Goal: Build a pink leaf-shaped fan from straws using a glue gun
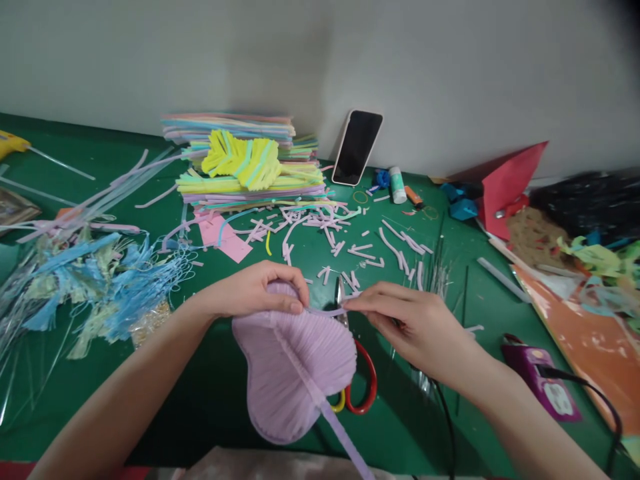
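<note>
A lilac leaf shape, built from rows of pipe cleaners with a rib and a stem, hangs tilted over the table. My left hand is closed on its far edge, with the thumb on top. Between finger and thumb my right hand pinches a lilac pipe cleaner, which runs across to the leaf at the left fingertips. Partly behind the leaf lie scissors with red and yellow handles. Short lilac pipe cleaner pieces are scattered beyond both hands.
Bundles of coloured pipe cleaners are stacked by the wall, and a phone leans there. A glue stick stands near it. Blue ribbon strands lie left; a purple box with a cable lies right. A yellow glue gun shows far left.
</note>
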Demonstrator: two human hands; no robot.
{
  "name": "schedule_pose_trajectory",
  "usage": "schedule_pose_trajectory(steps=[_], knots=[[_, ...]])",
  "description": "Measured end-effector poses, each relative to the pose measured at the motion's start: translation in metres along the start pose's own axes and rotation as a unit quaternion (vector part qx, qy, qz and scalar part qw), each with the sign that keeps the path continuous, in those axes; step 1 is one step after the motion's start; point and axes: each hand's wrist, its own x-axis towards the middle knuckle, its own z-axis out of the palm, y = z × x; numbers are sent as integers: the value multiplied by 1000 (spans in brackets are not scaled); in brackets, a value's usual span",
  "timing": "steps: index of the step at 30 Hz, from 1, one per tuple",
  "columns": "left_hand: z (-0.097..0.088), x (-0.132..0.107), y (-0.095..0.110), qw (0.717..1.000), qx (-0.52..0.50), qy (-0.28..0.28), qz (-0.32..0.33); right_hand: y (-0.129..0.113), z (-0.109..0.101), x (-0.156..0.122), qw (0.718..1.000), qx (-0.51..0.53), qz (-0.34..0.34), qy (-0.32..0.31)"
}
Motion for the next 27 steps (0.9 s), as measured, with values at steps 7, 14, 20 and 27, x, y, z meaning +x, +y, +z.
schedule_pose_trajectory(steps=[7,14,20,27], knots=[[-2,2,0,999,6,-32,2,-1,2,2,999,-25,-30,11],[-3,4,0,999,3,-42,-4,-2,3,2,999,-36,-33,9],[-4,4,-2,999,7,-36,-9,-1,8,-2,1000,-11,6,28],[-4,4,-1,999,15,-34,-17,-4,13,-10,999,14,36,33]])
